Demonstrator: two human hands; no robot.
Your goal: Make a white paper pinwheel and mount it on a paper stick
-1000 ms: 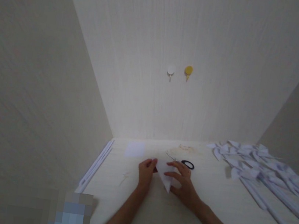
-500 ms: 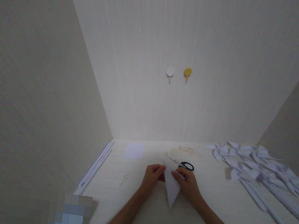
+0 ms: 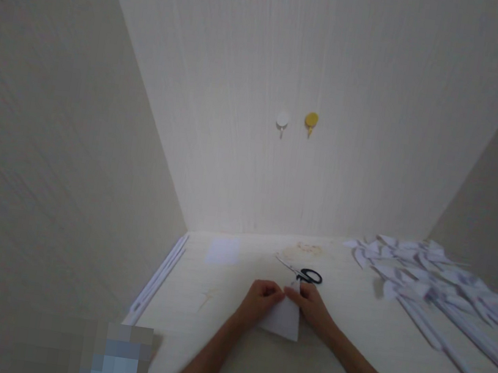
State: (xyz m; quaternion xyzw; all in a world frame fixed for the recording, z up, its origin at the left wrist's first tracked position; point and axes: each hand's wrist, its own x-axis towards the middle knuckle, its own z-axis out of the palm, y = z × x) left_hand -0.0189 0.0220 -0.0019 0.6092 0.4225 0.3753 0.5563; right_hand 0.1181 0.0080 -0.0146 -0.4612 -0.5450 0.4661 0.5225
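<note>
A folded white paper piece, roughly triangular, lies on the pale table between my hands. My left hand has its fingers curled and pinches the paper's upper left edge. My right hand is closed on the paper's upper right edge near its tip. Both hands meet at the paper's top. Black-handled scissors lie just beyond my right hand, not touched.
A heap of folded white paper pieces and long paper rolls covers the table's right side. A small white paper square lies at the back left. White strips run along the left wall. A white hook and a yellow hook hang on the back wall.
My hands have drawn together at the paper's top. The paper was a narrow downward point; it now shows as a broader triangle with a wide lower edge.
</note>
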